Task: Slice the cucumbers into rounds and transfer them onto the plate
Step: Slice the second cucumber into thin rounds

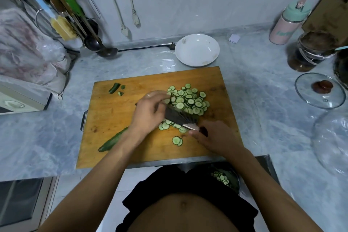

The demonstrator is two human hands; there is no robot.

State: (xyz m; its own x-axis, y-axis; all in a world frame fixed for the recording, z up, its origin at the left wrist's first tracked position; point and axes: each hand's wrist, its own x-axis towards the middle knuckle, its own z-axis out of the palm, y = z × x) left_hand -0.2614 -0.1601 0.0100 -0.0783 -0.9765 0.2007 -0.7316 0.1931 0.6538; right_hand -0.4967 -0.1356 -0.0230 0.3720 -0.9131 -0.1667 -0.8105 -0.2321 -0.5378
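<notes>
A rectangular wooden cutting board (116,118) is laid on the marbled tabletop (263,100), heaped with thin, green-rimmed cucumber rounds (190,100). One uncut cucumber (111,140) is seen at the board's left. One round white plate (197,50) stands behind, bare. A dark knife (178,116) is gripped by the right hand (212,137); the rounds are touched by the left hand (148,111), its fingers loosely bent.

Bare forearms, bare midriff, black shorts (150,194), no sleeves
</notes>
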